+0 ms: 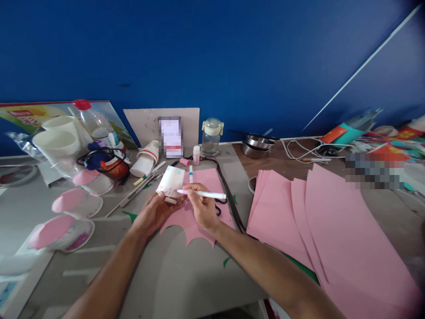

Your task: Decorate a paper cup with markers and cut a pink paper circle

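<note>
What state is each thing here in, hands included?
Left hand: gripping the paper cup
Right hand: gripping the white marker
Paper cup: partly drawn on
White marker: uncapped, tip at the cup
Scalloped pink paper: lying flat
Pink sheets: overlapping
Phone: propped upright, screen lit
Red-topped bottle: capped
Glass jar: lid on

This looks like a craft workspace: a grey table (175, 274) against a blue wall (199, 53); pink paper sheets (279, 204) at the right; stacked cups (59, 141) at the far left; nearer, pink-topped cups (75, 204) with coloured marks; a white marker (210, 194) in use.
</note>
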### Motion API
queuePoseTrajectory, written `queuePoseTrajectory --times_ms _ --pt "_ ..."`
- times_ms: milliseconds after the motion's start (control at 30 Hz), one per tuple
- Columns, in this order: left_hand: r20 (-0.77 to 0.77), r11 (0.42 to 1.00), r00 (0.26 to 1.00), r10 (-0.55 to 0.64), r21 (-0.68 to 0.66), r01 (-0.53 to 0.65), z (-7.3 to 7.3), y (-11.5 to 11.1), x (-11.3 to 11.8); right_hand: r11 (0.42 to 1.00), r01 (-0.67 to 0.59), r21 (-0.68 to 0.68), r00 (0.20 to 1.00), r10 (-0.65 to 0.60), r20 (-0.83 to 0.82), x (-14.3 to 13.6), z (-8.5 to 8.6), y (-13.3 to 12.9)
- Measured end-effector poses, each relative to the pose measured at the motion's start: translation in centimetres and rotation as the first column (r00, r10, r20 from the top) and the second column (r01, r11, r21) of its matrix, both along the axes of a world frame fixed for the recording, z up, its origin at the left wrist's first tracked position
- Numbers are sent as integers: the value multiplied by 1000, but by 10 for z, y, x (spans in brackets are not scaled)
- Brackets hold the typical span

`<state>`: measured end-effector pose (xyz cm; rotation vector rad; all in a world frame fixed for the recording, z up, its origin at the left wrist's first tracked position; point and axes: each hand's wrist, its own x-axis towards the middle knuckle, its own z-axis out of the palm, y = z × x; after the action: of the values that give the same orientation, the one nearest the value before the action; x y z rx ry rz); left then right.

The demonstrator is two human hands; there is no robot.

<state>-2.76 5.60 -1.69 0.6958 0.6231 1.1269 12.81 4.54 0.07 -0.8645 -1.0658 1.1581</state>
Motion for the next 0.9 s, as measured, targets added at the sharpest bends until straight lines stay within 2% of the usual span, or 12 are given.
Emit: queuePoseTrajectory --times_ms 333,567,767,900 --pt "3 1000 1000 0 -9 0 3 -1 1 999 0 -34 1000 0 -1 -2 -1 1" --pt "-15 1000 1000 7 -18 -8 7 -2 3 998 56 -35 998 -56 -6 1 3 1" --pt "-20 1000 1000 11 -28 -11 2 0 -1 999 27 -42 999 -29 -38 2 3 0" --pt "-12 998 999 34 -57 -34 4 0 0 999 -32 -31 999 31 -38 1 4 -1"
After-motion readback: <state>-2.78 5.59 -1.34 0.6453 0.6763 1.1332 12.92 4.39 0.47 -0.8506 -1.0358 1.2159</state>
